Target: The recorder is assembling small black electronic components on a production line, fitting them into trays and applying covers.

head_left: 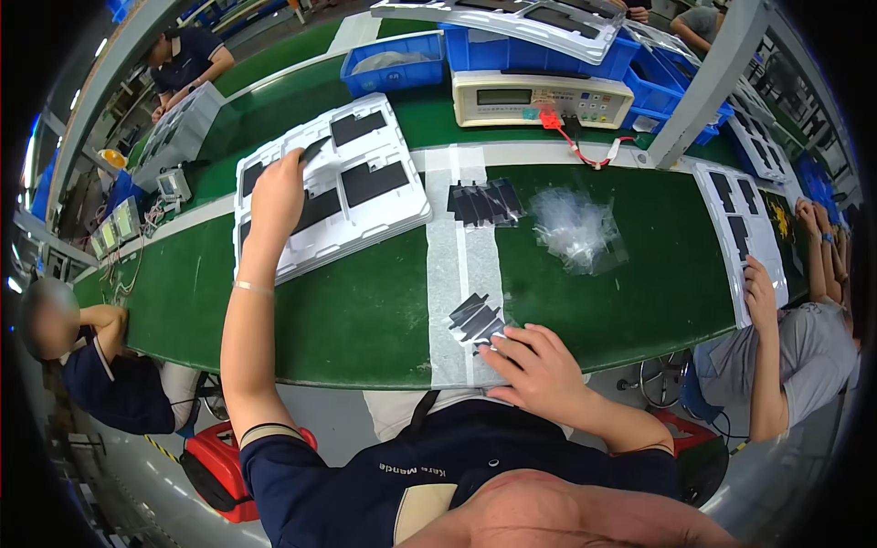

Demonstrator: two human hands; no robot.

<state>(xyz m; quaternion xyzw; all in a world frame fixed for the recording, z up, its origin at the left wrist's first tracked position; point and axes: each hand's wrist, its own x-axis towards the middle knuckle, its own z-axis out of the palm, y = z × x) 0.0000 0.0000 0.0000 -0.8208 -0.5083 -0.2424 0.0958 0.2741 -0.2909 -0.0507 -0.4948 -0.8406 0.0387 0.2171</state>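
My left hand point(279, 192) is closed on a thin black flat piece point(316, 148), lifted at a tilt above the white moulded tray point(402, 151). The tray sits on top of a stack of similar ones at the left of the bench. Black rectangular pieces point(376, 182) lie in its recesses. Near the bench's front edge, my right hand point(539, 365) rests with fingers stretched and slightly apart. Its fingertips touch the near end of a small group of black strips point(476, 317), which lie on a white band point(448, 274) running across the green bench.
More black strips point(484, 203) and a pile of clear film pieces point(575, 228) lie farther back. Beyond stand a beige meter point(539, 99) with red and black leads, and blue bins point(393, 64). A grey post point(713, 82) rises at right. Co-workers sit at both sides.
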